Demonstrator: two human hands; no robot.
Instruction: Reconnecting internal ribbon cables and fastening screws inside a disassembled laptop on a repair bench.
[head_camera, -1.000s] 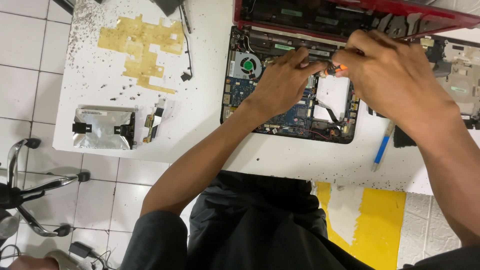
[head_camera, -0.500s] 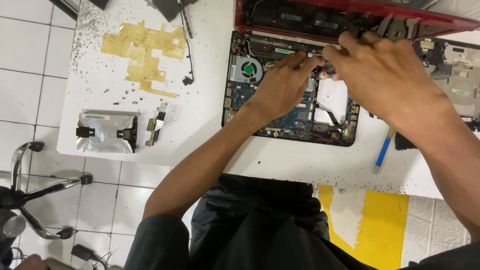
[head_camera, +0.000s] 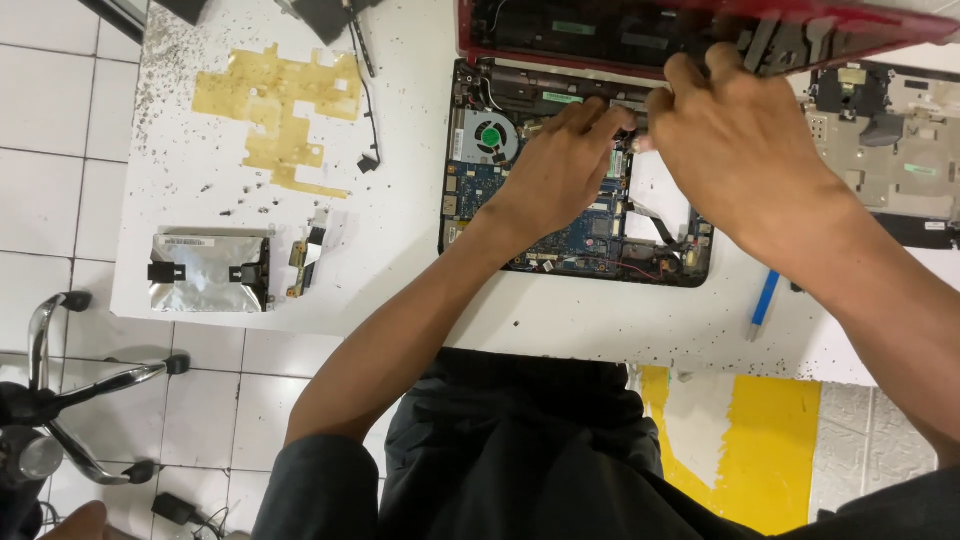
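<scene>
Both hands are deep in the opened laptop (head_camera: 575, 175), which sits at the far edge of the white table (head_camera: 400, 250) with its blue circuit board (head_camera: 560, 225) bare and its red lid (head_camera: 700, 25) tipped up behind. The left hand (head_camera: 560, 170) lies palm-down across the middle of the board, fingers stretched toward the hinge side, fingertips (head_camera: 610, 118) pressing at a small part near the top edge; it looks like a pinch, though the part itself is too small to make out. The right hand (head_camera: 745, 150) comes in from the right, knuckles up, its thumb and fingers bunched just beside the left fingertips, so the two meet at the same spot; whether it holds anything there I cannot tell, since the back of the hand hides it. Just left of the left hand sits the round cooling fan (head_camera: 488, 138). To the right of the laptop lies a grey inner cover panel (head_camera: 890, 150), and a blue pen-like tool (head_camera: 765, 300) rests near the table's front edge. Well apart, on the left, a silver drive in foil wrap (head_camera: 205, 270) lies beside a small ribbon connector (head_camera: 307, 255), with a patch of yellow tape residue (head_camera: 275, 110) beyond them.
</scene>
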